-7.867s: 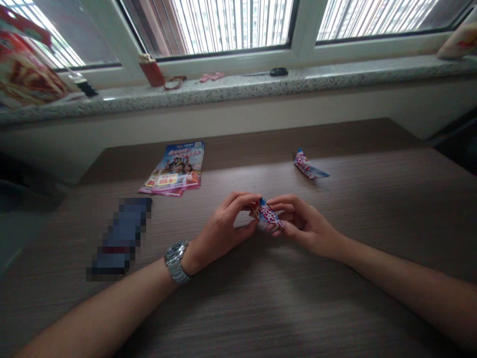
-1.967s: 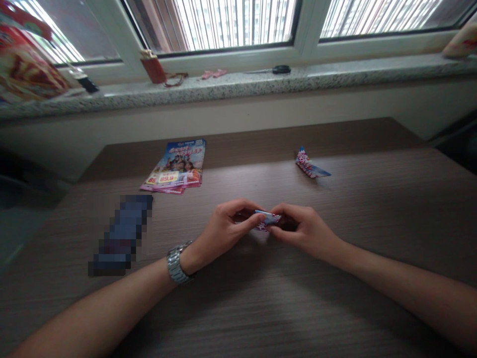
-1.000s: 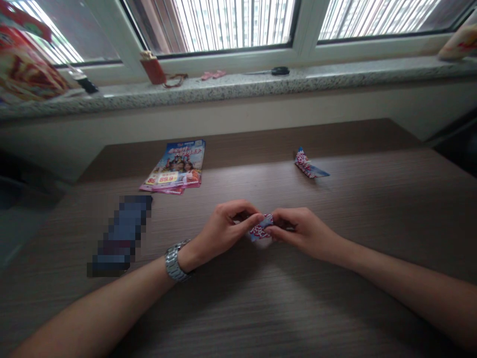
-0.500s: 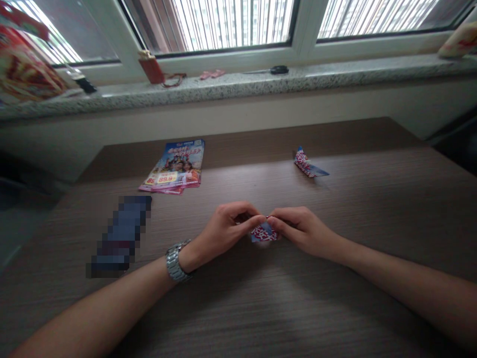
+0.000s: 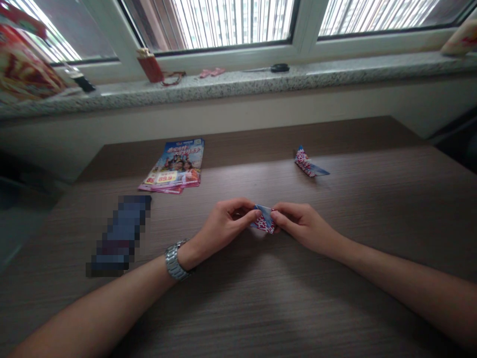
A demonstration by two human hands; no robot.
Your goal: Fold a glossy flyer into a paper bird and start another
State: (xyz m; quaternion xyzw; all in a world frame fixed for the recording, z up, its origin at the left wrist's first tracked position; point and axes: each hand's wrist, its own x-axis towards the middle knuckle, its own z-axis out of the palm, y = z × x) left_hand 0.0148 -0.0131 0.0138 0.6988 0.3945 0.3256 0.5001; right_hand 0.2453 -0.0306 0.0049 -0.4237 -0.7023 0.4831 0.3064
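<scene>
Clamping a small, folded, blue, white and red printed paper [image 5: 265, 221] at opposite ends between thumb and fingers of left hand [image 5: 222, 223] and right hand [image 5: 307, 226]; spanning crosswise between both, touching each, over brown wood-grain tabletop [image 5: 238, 308].

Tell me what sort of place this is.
Probably a room in a flat, at a table by a window: the table stands below a stone windowsill with scissors on it, and a tall building with many windows shows through the bars outside.
</scene>
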